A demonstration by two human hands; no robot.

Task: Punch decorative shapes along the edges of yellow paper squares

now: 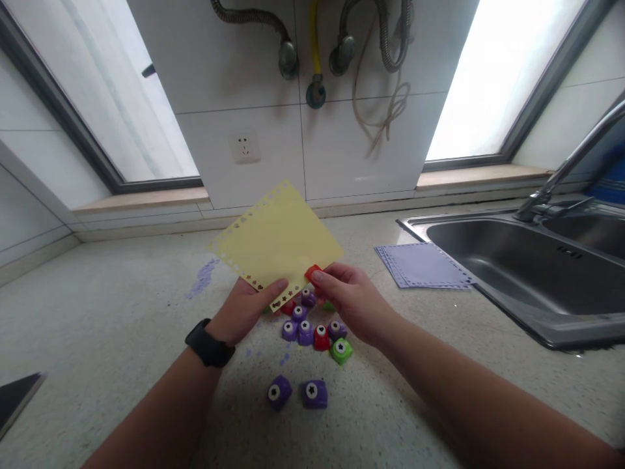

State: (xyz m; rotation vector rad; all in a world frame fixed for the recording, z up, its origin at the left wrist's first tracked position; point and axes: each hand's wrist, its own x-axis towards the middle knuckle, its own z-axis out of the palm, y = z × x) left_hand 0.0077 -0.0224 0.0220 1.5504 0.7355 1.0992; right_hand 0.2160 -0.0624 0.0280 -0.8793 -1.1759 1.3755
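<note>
Counter point(141, 397): pale, speckled
Two purple punches point(315, 395): nearest, apart from each other, each with a dark star on a white button
Green punch point(341, 351): beyond that pair, beside a cluster
Cluster point(305, 333): mostly purple punches, one red at its near side, others partly hidden by hands and paper
Left hand point(254, 301), black watch point(209, 343) at wrist: grip closed on paper, thumb on top of the yellow sheet near its near corner, fingers mostly hidden beneath
Right hand point(354, 296): thumb and fingers pinched closed about a red punch
Red punch point(310, 271): at the yellow sheet's near right edge; whether paper sits in its slot cannot be told
Yellow sheet point(283, 238): held over the counter beyond the cluster, cut-out shapes along its left-hand edges
Lilac bits point(202, 280): scattered, left of the yellow sheet
Lilac sheets point(422, 265): loosely stacked, edges punched, by the sink
Sink point(488, 251): steel, with tap point(551, 185)
Wall point(239, 85): white tile, with socket point(245, 148), hoses and yellow pipe point(315, 39), between two windows point(493, 85)
</note>
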